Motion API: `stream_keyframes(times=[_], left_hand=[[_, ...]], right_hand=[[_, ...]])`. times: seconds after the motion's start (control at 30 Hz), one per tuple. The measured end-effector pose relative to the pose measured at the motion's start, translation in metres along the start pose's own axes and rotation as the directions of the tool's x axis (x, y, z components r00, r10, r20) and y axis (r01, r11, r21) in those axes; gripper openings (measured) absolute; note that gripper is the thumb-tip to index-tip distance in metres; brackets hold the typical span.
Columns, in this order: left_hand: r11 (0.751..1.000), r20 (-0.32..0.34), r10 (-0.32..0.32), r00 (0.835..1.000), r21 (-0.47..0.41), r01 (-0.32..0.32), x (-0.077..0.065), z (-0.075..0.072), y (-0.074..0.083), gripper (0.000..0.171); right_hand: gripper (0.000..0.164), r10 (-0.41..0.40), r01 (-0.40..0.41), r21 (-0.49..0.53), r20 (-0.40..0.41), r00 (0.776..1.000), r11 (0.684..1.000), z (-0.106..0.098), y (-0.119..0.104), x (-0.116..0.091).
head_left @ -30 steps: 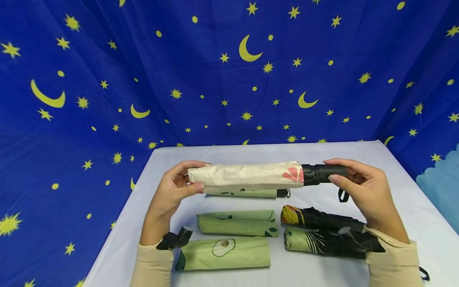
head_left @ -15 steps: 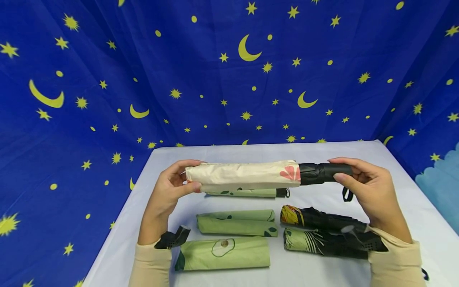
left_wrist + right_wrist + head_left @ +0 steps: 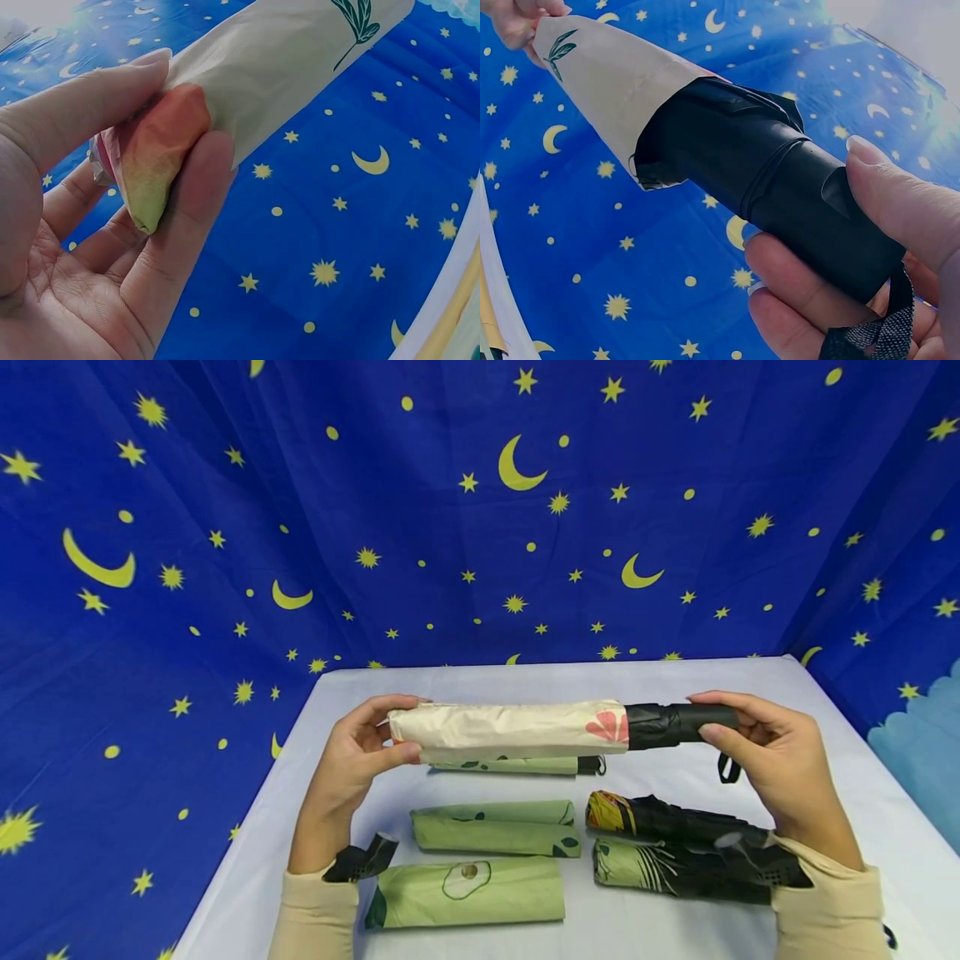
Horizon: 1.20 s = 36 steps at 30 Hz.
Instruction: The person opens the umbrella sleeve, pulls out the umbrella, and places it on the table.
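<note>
A folded umbrella (image 3: 682,725) is held level above the table, its black handle end sticking out of a cream umbrella sleeve (image 3: 510,728) with a coral flower print. My left hand (image 3: 341,764) pinches the sleeve's left end between thumb and fingers. There, in the left wrist view, an orange-to-green fabric tip (image 3: 165,150) pokes out between the fingers. At the other end my right hand (image 3: 787,760) grips the black handle (image 3: 817,217), thumb on one side and fingers on the other. A black wrist strap (image 3: 885,322) hangs from the handle by the palm.
On the white table (image 3: 315,935) lie a green avocado-print sleeve (image 3: 513,893) and a pale green sleeve (image 3: 495,837). A leaf-print bundle (image 3: 536,766) lies behind, partly covered by the raised umbrella. Front right are a yellow-and-black folded umbrella (image 3: 667,816) and a green-and-black one (image 3: 637,867).
Both hands have drawn slightly apart, the left a little leftward and the right a little rightward. Slightly more of the black umbrella shows beyond the cream sleeve.
</note>
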<state>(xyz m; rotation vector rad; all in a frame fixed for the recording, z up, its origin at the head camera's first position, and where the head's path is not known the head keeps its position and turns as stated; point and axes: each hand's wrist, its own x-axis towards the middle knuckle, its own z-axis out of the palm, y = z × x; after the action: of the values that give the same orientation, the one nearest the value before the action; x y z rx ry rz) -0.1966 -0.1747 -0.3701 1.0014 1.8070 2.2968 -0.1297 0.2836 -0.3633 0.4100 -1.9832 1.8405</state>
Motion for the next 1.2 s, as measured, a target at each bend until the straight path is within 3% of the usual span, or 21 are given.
stream_keyframes(times=[0.17, 0.7, 1.2], left_hand=[[1.000, -0.015, 0.004, 1.000, -0.002, -0.004, 0.000, 0.001, 0.000, 0.050], [1.000, -0.005, 0.023, 1.000, 0.009, -0.023, 0.001, -0.005, -0.004, 0.048], [0.999, -0.057, 0.038, 0.998, 0.003, -0.038, 0.000, -0.008, -0.003, 0.042]], right_hand=[[0.031, -0.006, 0.006, -0.011, -0.006, 1.000, 1.000, -0.001, 0.001, 0.000], [0.032, -0.052, 0.053, 0.130, -0.007, 0.999, 0.990, -0.008, 0.005, 0.000], [0.031, -0.059, 0.065, 0.151, -0.043, 0.997, 0.986, -0.014, 0.005, 0.001]])
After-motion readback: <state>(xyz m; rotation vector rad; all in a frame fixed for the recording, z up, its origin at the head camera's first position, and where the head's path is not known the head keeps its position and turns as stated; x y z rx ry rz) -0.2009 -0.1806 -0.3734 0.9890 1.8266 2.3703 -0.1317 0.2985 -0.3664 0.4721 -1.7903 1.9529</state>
